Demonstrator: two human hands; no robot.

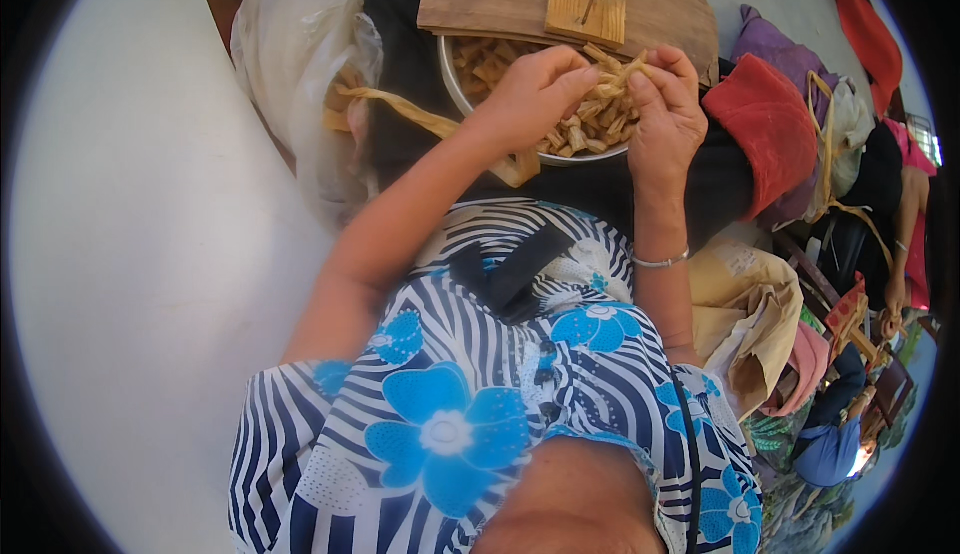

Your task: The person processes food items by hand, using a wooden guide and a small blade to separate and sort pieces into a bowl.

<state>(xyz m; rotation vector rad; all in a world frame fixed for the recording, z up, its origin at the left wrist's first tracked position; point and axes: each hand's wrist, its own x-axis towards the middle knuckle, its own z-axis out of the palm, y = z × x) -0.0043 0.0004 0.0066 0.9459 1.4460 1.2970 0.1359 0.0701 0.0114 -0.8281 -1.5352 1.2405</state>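
Observation:
Above a round metal bowl (448, 77) on the lap, both my hands are close together. My left hand (544, 92) has its thumb and fingers pinched at a tan strip of dried plant fibre (613, 87). Opposite it, my right hand (667, 100) grips the strip's other side between thumb and fingers. Many small folded tan pieces (577, 133) fill the bowl below. A wooden board (487, 2) lies across the bowl's far edge, bearing a lighter wood block (585, 6) with a thin metal rod. A long tan strip (409, 111) passes behind my left forearm.
Translucent plastic bags (292, 51) stand at the left. Red cloth (769, 133), purple cloth (780, 40) and a brown paper bag (750, 299) lie at the right. Beyond them, other people are partly visible, one with a bare arm (910, 216), another in blue (829, 453).

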